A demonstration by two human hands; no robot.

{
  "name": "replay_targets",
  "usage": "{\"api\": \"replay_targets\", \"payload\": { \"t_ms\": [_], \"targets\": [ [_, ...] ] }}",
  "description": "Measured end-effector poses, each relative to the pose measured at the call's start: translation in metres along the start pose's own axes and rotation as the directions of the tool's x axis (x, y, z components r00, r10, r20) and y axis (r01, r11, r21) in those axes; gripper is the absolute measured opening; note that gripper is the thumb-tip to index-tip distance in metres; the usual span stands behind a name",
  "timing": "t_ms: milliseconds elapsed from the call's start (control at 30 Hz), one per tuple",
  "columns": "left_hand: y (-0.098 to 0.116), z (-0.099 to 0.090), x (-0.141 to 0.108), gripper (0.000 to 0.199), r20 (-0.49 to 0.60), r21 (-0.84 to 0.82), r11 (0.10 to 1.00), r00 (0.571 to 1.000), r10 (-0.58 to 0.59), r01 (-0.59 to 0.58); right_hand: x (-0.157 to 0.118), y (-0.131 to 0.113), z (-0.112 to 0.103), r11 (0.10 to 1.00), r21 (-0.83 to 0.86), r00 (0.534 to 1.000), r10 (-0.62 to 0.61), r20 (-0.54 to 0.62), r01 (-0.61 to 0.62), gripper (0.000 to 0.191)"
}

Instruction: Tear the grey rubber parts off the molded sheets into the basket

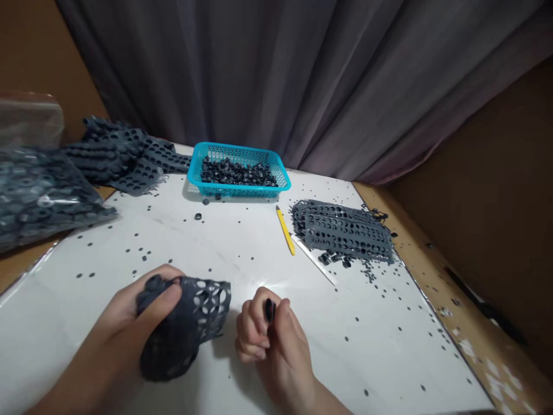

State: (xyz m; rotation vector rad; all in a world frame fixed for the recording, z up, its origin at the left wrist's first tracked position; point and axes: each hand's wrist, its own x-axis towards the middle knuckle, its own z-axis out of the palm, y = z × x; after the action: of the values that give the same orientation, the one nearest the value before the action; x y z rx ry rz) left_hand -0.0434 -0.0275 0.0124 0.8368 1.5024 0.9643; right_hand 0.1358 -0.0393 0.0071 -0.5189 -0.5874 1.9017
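My left hand (136,311) grips a crumpled, dark grey perforated rubber sheet (184,328), with the thumb pressed across its upper edge. A little to the right, my right hand (270,337) pinches a small black rubber piece (270,310) between thumb and fingers. Most of that piece is hidden by the fingers. Both hands hover close over the white table (358,357), with the sheet's lower part near its surface.
A turquoise plastic basket (233,191) of black rubber rings stands at the back. To its right lie a yellow pencil (286,230) and stacked perforated sheets (345,233). More sheets (121,155) and a bulging plastic bag (38,196) sit at left. Small dark pieces dot the table.
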Motion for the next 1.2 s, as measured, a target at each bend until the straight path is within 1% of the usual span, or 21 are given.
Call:
{"api": "replay_targets", "payload": {
  "t_ms": [67, 133, 200, 233, 267, 333, 400, 467, 500, 567, 600, 667, 833, 933, 967, 1033, 1067, 1100, 1133, 1167, 1200],
  "targets": [
    [0.007, 0.005, 0.01, 0.03, 0.017, 0.095, 0.992, 0.996, 0.087, -0.088, 0.003, -0.003, -0.002, 0.999, -0.014, 0.999, 0.035, 0.032, -0.034, 0.047],
    [0.016, 0.013, 0.019, 0.031, 0.066, 0.168, 0.972, 0.986, 0.155, -0.164, 0.013, -0.01, -0.01, 0.991, -0.094, 0.994, 0.098, 0.051, -0.093, 0.048],
    [0.024, 0.021, 0.027, 0.033, 0.162, 0.193, 0.959, 0.97, 0.18, -0.21, 0.036, -0.024, -0.022, 0.95, -0.29, 0.991, 0.128, 0.029, -0.114, 0.048],
    [0.027, 0.025, 0.03, 0.032, 0.22, 0.187, 0.953, 0.955, 0.197, -0.239, 0.053, -0.033, -0.029, 0.894, -0.439, 0.995, 0.096, 0.004, -0.085, 0.048],
    [0.028, 0.029, 0.034, 0.029, 0.27, 0.169, 0.947, 0.937, 0.222, -0.273, 0.073, -0.045, -0.036, 0.801, -0.599, 1.0, 0.015, -0.011, -0.019, 0.047],
    [0.028, 0.036, 0.04, 0.021, 0.328, 0.152, 0.927, 0.902, 0.28, -0.343, 0.119, -0.07, -0.047, 0.524, -0.844, 0.987, -0.155, 0.038, 0.115, 0.041],
    [0.027, 0.042, 0.044, 0.019, 0.327, 0.169, 0.904, 0.888, 0.323, -0.391, 0.167, -0.093, -0.052, 0.206, -0.949, 0.936, -0.31, 0.167, 0.238, 0.032],
    [0.025, 0.045, 0.046, 0.019, 0.298, 0.192, 0.887, 0.886, 0.354, -0.419, 0.209, -0.109, -0.053, -0.038, -0.968, 0.897, -0.37, 0.244, 0.247, 0.026],
    [0.025, 0.045, 0.047, 0.019, 0.295, 0.198, 0.883, 0.885, 0.36, -0.425, 0.225, -0.113, -0.053, -0.13, -0.966, 0.893, -0.37, 0.257, 0.224, 0.024],
    [0.026, 0.043, 0.047, 0.021, 0.326, 0.189, 0.892, 0.883, 0.338, -0.411, 0.249, -0.117, -0.052, -0.195, -0.959, 0.894, -0.362, 0.263, 0.203, 0.02],
    [0.026, 0.041, 0.047, 0.022, 0.346, 0.172, 0.902, 0.882, 0.321, -0.396, 0.257, -0.117, -0.052, -0.208, -0.958, 0.898, -0.352, 0.263, 0.198, 0.019],
    [0.027, 0.037, 0.049, 0.024, 0.365, 0.113, 0.932, 0.887, 0.284, -0.345, 0.263, -0.114, -0.054, -0.225, -0.954, 0.908, -0.326, 0.265, 0.198, 0.018],
    [0.028, 0.03, 0.051, 0.029, 0.345, -0.008, 0.983, 0.923, 0.172, -0.181, 0.26, -0.107, -0.065, -0.3, -0.935, 0.928, -0.257, 0.271, 0.19, 0.023],
    [0.027, 0.031, 0.051, 0.029, 0.333, -0.029, 0.985, 0.928, 0.169, -0.169, 0.259, -0.107, -0.069, -0.353, -0.925, 0.937, -0.251, 0.241, 0.143, 0.019],
    [0.027, 0.031, 0.052, 0.028, 0.329, -0.023, 0.983, 0.927, 0.181, -0.184, 0.257, -0.107, -0.068, -0.369, -0.921, 0.94, -0.253, 0.227, 0.123, 0.026],
    [0.025, 0.031, 0.054, 0.023, 0.326, 0.009, 0.973, 0.921, 0.214, -0.229, 0.248, -0.108, -0.059, -0.41, -0.905, 0.936, -0.262, 0.235, 0.113, 0.048],
    [0.025, 0.031, 0.056, 0.02, 0.326, 0.041, 0.966, 0.917, 0.23, -0.256, 0.239, -0.108, -0.051, -0.431, -0.892, 0.925, -0.267, 0.27, 0.136, 0.052],
    [0.025, 0.03, 0.058, 0.019, 0.321, 0.084, 0.955, 0.915, 0.245, -0.285, 0.227, -0.107, -0.042, -0.453, -0.872, 0.908, -0.26, 0.328, 0.185, 0.049],
    [0.026, 0.03, 0.061, 0.019, 0.313, 0.134, 0.939, 0.912, 0.264, -0.318, 0.212, -0.105, -0.031, -0.461, -0.848, 0.877, -0.254, 0.408, 0.261, 0.037],
    [0.027, 0.029, 0.063, 0.019, 0.308, 0.187, 0.916, 0.907, 0.289, -0.355, 0.195, -0.103, -0.019, -0.451, -0.817, 0.847, -0.209, 0.489, 0.36, 0.025],
    [0.028, 0.028, 0.065, 0.02, 0.306, 0.237, 0.886, 0.896, 0.322, -0.399, 0.178, -0.1, -0.008, -0.423, -0.782, 0.831, -0.11, 0.546, 0.458, 0.021]
  ]
}}
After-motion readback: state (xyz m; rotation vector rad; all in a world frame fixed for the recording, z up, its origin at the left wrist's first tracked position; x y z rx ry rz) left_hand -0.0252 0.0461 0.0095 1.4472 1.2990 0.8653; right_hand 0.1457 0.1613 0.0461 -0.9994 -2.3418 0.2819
